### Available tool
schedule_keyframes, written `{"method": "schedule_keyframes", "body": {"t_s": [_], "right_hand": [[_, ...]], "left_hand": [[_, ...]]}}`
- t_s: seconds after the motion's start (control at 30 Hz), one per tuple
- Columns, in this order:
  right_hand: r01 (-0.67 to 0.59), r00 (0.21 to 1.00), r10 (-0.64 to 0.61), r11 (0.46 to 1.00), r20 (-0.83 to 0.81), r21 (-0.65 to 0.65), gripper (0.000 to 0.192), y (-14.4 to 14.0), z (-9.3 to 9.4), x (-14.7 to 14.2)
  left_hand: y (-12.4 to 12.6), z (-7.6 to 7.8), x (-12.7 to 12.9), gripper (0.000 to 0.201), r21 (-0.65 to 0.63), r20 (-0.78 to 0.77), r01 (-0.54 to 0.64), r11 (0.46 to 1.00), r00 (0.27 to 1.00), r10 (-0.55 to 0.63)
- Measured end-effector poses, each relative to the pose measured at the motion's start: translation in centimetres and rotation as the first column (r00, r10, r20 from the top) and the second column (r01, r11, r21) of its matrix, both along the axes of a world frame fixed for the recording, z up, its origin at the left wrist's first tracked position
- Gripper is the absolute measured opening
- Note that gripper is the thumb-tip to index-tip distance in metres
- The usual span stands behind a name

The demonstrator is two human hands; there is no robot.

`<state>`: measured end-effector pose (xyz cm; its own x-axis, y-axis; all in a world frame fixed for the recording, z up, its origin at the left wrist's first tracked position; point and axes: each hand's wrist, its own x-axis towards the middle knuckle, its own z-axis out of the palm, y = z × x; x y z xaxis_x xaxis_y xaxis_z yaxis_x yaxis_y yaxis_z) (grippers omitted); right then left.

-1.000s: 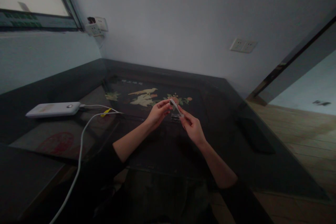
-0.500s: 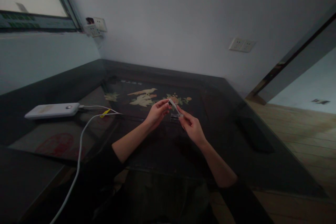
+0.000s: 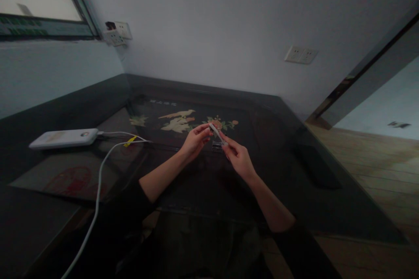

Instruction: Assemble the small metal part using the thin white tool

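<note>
Above the dark table (image 3: pixel 196 192), both my hands are close together. My right hand (image 3: pixel 240 159) pinches a slim white stick-like object (image 3: pixel 217 132), which tilts up and to the left. At its upper end are the closed fingertips of my left hand (image 3: pixel 195 141). A small dark spot shows there, too small to name. What lies between the left fingertips is hidden. Just below the white object, a small clear or shiny item (image 3: pixel 217 146) lies on the table, partly covered by my right fingers.
To the left, a white power bank-like device (image 3: pixel 63 138) has a white cable (image 3: pixel 100 183) with a yellow tag (image 3: pixel 130 141). A dark flat object (image 3: pixel 317 168) lies at the right. Wall sockets (image 3: pixel 301 55) are behind the table, which carries a bird and flower picture (image 3: pixel 178 121).
The hands keep nearly the same pose. The white object's upper end has shifted very slightly left, and the whole view has moved a little.
</note>
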<state>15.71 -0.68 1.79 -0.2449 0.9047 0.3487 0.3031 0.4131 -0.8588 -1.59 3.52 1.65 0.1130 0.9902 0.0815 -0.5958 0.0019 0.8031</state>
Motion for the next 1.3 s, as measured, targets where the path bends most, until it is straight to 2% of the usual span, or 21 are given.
{"method": "schedule_keyframes", "body": {"t_s": [0.3,0.77,1.3], "right_hand": [[0.068,0.997,-0.070,0.996,0.037,0.051,0.045,0.2,0.4,0.3],[-0.075,0.997,0.074,0.997,-0.030,-0.033,0.046,-0.6,0.4,-0.1],[0.061,0.998,-0.062,0.996,0.019,0.061,0.043,0.5,0.0,0.5]], "left_hand": [[-0.2,0.1,0.0,0.035,-0.001,-0.013,0.007,1.000,1.000,-0.007],[-0.4,0.6,0.0,0.032,0.018,0.008,0.021,1.000,1.000,-0.022],[-0.2,0.0,0.1,0.037,-0.002,-0.037,-0.006,1.000,0.999,0.006]]}}
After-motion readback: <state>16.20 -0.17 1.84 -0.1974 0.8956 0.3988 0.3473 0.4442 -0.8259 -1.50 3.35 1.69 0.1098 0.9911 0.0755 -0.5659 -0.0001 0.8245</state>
